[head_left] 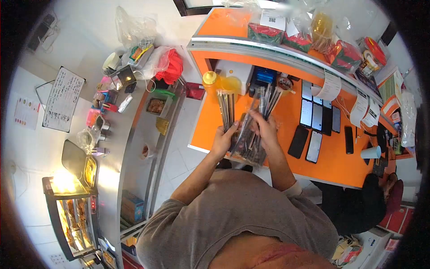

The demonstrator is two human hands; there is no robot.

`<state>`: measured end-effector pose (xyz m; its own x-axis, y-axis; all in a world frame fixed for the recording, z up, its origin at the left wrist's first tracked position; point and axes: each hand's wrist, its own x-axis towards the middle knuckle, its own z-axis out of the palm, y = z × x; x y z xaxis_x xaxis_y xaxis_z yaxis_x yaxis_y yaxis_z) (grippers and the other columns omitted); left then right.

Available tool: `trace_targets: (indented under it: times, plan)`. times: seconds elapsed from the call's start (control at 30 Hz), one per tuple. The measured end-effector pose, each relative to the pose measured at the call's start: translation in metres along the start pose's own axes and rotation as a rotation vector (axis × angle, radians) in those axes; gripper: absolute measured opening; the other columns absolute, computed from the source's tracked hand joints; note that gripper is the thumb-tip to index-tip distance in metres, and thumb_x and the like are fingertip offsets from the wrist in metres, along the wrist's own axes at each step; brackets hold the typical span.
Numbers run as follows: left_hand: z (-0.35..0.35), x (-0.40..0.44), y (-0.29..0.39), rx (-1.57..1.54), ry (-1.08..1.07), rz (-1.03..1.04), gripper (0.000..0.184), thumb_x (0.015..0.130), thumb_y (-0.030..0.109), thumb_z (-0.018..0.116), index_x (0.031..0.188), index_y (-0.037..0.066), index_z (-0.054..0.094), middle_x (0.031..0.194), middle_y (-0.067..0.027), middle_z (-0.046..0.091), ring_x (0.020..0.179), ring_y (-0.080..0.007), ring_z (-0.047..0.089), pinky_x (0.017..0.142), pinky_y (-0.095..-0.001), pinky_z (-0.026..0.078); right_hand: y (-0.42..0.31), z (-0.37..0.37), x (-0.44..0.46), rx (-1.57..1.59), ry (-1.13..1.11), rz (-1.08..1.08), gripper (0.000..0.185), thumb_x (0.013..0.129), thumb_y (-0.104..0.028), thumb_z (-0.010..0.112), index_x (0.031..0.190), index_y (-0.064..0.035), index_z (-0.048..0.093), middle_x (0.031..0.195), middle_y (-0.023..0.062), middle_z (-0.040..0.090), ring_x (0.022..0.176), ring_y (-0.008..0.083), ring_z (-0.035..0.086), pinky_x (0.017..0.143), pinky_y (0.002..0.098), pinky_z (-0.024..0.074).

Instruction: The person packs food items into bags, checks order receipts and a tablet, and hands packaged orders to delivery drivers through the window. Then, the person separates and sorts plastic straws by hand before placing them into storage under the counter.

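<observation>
My left hand (pixel 223 141) is closed around a bundle of long, thin dark and silvery sticks (pixel 227 110), held upright over the front of the orange table. Close beside it, my right hand (pixel 268 131) grips a second bundle of similar sticks (pixel 268 99), which leans to the right. Their exact kind is too small to tell. A clear plastic bag (pixel 251 154) hangs between and below both hands, with dark things inside. It also touches my right fingers, though how it is held is partly hidden.
Several phones (pixel 312 145) lie on the orange table (pixel 268 152) to the right, near a light blue cup (pixel 371 152). A yellow bottle (pixel 209 80) stands behind my left hand. The raised shelf (pixel 224 23) holds packages. Another person's dark-clothed leg (pixel 349 201) is at right.
</observation>
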<state>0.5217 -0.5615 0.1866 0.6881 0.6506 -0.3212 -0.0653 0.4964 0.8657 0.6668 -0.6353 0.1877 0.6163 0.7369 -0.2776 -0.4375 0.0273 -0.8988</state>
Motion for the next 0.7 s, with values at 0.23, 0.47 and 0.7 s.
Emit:
trace_targets:
  times: [0.23, 0.47, 0.7]
  plan:
    - [-0.058, 0.009, 0.001, -0.04, 0.178, 0.094, 0.034, 0.097, 0.032, 0.054, 0.105, 0.0, 0.061, 0.065, 0.0016, 0.05, 0.051, -0.0081, 0.048, 0.046, -0.0237, 0.042, -0.001, 0.009, 0.007, 0.595, -0.249, 0.076, 0.026, 0.099, -0.036, 0.047, 0.104, -0.0118, 0.055, 0.064, -0.0005, 0.047, 0.045, 0.0139, 0.042, 0.044, 0.0304, 0.04]
    - [-0.145, 0.003, 0.066, 0.112, -0.064, 0.178, 0.052, 0.09, 0.029, 0.064, 0.13, 0.0, 0.047, 0.059, 0.0068, 0.035, 0.045, -0.0039, 0.032, 0.04, -0.0218, 0.025, 0.085, 0.108, -0.029, 0.577, -0.577, 0.509, 0.04, 0.101, -0.035, 0.039, 0.065, -0.0174, 0.039, 0.052, -0.0042, 0.029, 0.04, 0.0113, 0.029, 0.042, 0.0275, 0.0289]
    - [-0.325, 0.014, 0.119, 0.246, -0.088, -0.137, 0.061, 0.087, 0.032, 0.067, 0.134, 0.001, 0.044, 0.06, 0.0096, 0.036, 0.046, -0.0015, 0.031, 0.04, -0.0198, 0.022, 0.16, 0.298, -0.009, 0.614, -1.066, 0.937, 0.038, 0.091, -0.02, 0.049, 0.056, -0.0163, 0.037, 0.057, -0.0025, 0.04, 0.053, 0.0135, 0.041, 0.058, 0.0268, 0.0348]
